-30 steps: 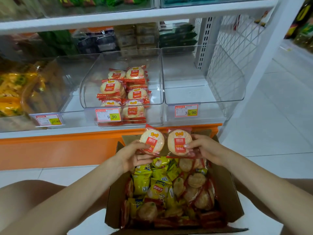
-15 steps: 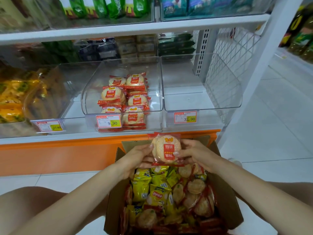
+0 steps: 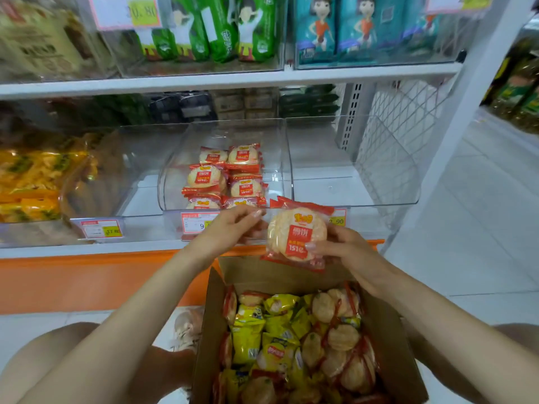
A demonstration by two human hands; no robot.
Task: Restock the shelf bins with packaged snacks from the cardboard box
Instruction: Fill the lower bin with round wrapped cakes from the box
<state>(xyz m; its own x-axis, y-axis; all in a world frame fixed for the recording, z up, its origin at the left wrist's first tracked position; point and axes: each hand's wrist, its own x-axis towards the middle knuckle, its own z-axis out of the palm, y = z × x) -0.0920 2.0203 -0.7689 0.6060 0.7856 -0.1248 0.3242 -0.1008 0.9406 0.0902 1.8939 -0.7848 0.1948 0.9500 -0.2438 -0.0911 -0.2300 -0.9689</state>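
The pack (image 3: 296, 237) hid part of a price tag (image 3: 339, 219), and we couldn't tell whether our left hand (image 3: 230, 228), curled just beside it, held anything. Our right hand (image 3: 344, 252) pinched its right edge above the box (image 3: 262, 272) of snacks (image 3: 271, 339); the middle bin (image 3: 172, 182) held matching packs (image 3: 207, 177).
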